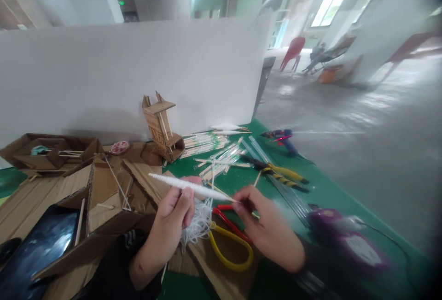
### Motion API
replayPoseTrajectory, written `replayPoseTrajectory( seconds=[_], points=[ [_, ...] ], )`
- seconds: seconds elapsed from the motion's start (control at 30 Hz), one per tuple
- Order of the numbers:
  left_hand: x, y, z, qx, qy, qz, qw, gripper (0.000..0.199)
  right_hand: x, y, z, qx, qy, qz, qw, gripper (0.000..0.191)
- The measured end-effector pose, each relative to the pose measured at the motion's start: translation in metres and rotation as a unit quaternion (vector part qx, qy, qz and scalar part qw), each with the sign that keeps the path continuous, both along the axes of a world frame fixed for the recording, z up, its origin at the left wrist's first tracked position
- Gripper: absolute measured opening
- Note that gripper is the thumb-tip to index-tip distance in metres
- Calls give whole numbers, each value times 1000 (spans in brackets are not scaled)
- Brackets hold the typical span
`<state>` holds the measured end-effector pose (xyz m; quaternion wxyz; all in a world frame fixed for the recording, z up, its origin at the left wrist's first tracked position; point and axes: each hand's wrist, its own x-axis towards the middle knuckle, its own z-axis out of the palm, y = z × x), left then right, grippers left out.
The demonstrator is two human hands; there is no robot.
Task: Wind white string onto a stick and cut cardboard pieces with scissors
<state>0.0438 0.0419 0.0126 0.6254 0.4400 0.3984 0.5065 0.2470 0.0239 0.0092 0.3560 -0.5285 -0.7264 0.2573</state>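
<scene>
A wooden stick wound with white string [207, 191] slants across the middle of the view, thick at its centre and thin at both ends. My left hand [177, 205] grips its wound middle between thumb and fingers. At the bare right tip, my right hand [264, 221] pinches the stick with thumb and forefinger. Below and behind the stick lies a loose tangle of white string [198, 224], from which a strand rises. Scissors with red and yellow handles [231, 258] rest just under my hands, their blades hidden.
Cardboard pieces [107, 185] and a black phone [44, 240] lie at the left. A cardboard structure [162, 127] stands before the white partition [193, 69]. Packed sticks [221, 161], pliers [276, 171], clear rods [290, 203] and a glue gun [285, 138] lie on the green table.
</scene>
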Motion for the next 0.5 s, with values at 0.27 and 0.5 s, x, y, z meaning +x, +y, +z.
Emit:
replayPoseTrajectory(
  seconds=[0.27, 0.5],
  points=[
    [0, -1, 0, -4, 6, -1, 1000, 47, 0, -1, 0, 2, -4, 17, 1000, 17],
    [3, -3, 0, -7, 24, -2, 1000, 48, 0, -1, 1, 6, -23, 48, 999, 23]
  ],
)
